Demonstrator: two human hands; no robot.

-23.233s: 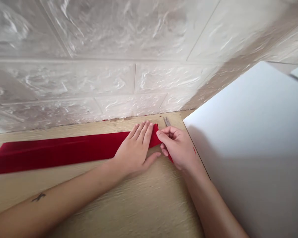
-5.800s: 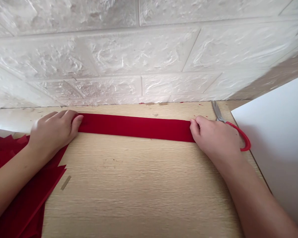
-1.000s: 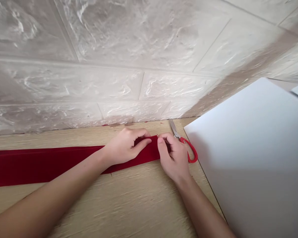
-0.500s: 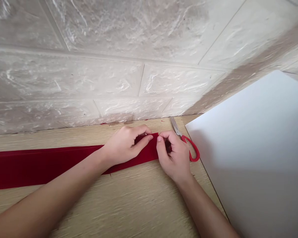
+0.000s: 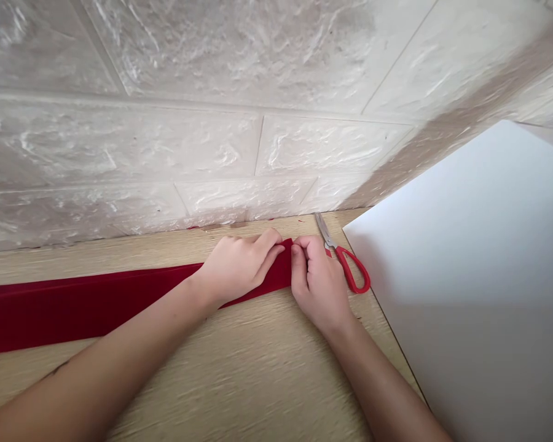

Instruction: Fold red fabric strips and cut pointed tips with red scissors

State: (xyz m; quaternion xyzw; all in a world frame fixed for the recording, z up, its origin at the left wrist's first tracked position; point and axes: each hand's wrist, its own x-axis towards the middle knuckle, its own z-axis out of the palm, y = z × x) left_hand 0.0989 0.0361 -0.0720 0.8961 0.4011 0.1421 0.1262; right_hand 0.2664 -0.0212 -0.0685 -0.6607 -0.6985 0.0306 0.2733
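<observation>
A long dark red strip of fabric (image 5: pixel 74 310) runs from the left edge of the view to the middle of the wooden surface. Its right end lies between my two hands. My left hand (image 5: pixel 242 267) rests over the strip, thumb and fingers pinched on its upper edge. At the end corner, my right hand (image 5: pixel 320 276) pinches the fabric between thumb and index finger. Just behind my right hand lies a pair of scissors (image 5: pixel 345 255) with red handles, blades pointing toward the wall; part of a handle is hidden by the hand.
A pale brick-patterned wall (image 5: pixel 203 141) rises along the back of the wooden surface (image 5: pixel 239 380). To the right stands a large white panel (image 5: pixel 465 264). Small red scraps (image 5: pixel 193 228) lie along the foot of the wall.
My left fingers have closed together more tightly on the fabric's edge. The right hand's fingers have also drawn in, and both hands sit slightly higher in the view.
</observation>
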